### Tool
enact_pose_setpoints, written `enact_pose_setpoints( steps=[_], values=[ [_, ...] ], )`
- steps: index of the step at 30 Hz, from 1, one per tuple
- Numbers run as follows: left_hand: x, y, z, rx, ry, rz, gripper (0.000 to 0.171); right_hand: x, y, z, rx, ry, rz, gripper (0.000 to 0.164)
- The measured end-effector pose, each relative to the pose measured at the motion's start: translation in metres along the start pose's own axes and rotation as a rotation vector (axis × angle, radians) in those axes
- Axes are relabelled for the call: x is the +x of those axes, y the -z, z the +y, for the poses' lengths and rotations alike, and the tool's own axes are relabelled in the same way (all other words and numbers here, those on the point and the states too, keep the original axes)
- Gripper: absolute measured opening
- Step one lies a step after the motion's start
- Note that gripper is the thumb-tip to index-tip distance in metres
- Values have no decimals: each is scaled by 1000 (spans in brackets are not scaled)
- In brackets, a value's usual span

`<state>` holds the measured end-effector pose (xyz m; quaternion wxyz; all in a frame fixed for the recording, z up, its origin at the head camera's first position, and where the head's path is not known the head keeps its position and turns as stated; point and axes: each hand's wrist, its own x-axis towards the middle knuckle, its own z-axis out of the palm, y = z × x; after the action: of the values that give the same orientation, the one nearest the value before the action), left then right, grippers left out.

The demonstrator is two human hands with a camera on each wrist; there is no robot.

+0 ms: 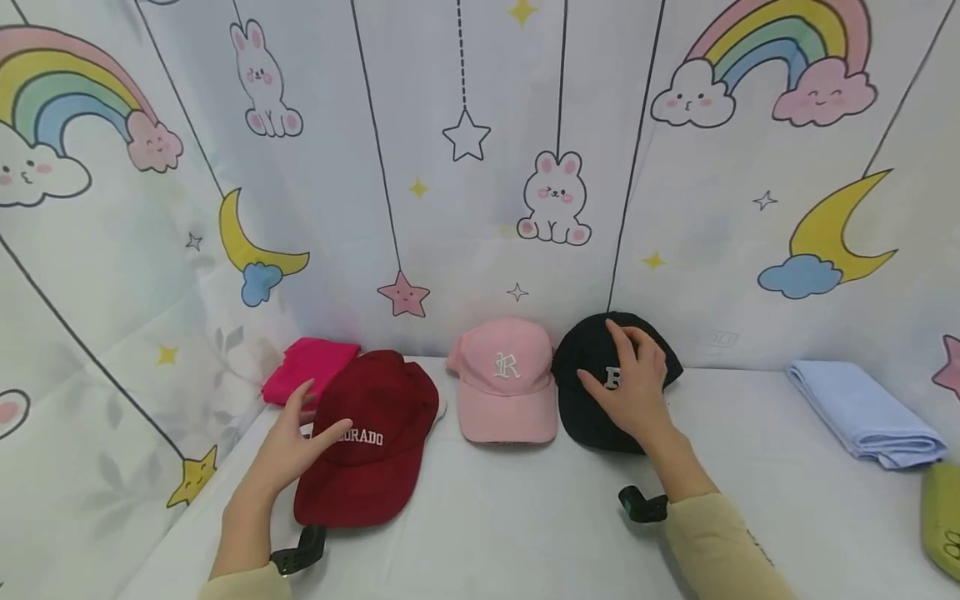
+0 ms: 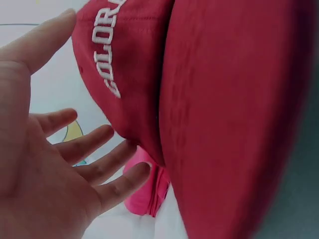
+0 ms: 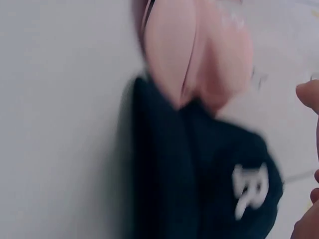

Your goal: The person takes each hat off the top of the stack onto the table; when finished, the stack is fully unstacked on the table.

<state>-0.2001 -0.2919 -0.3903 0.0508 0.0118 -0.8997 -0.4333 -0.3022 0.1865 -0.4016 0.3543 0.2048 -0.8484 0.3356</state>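
A dark red baseball cap (image 1: 375, 479) with white lettering sits at the left of the table, its brim toward me. My left hand (image 1: 288, 446) is at its left side, thumb and fingers spread apart; in the left wrist view the thumb tip (image 2: 67, 22) is right at the crown's edge. To the right, a black baseball cap (image 1: 588, 421) with a white letter leans by the backdrop. Over its crown hovers my right hand (image 1: 636, 392), fingers parted and holding nothing. Between these two stands a pink baseball cap (image 1: 508, 412) with a white R, touching the black one.
Behind the red cap lies a bright pink folded cloth (image 1: 311, 360). A light blue folded cloth (image 1: 862, 408) rests at the back right, and a yellow-green object (image 1: 942, 517) is cut off by the right edge. A patterned curtain (image 1: 480, 208) closes off the table's back.
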Motion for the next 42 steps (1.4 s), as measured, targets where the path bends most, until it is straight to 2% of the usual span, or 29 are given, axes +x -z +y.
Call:
enact_pose_setpoints(
  steps=[5,9,14,22,34,38,42],
  values=[
    [-2,3,-6,26,25,-40,107,13,-23,-30,81,130,54,78],
    [-3,8,-11,38,40,-72,108,20,-39,-56,168,165,48,76],
    [-5,14,-18,45,47,-108,107,23,-61,-90,274,96,-19,75],
    [-6,17,-24,70,78,-155,106,24,-98,-127,356,68,-115,68],
    [-8,17,-28,62,100,-198,101,21,-139,-159,480,37,-212,66],
    [-8,18,-29,72,120,-214,98,17,-149,-169,486,-34,-266,65],
    [-8,18,-29,93,155,-219,96,10,-158,-175,484,-97,-360,66]
  ],
)
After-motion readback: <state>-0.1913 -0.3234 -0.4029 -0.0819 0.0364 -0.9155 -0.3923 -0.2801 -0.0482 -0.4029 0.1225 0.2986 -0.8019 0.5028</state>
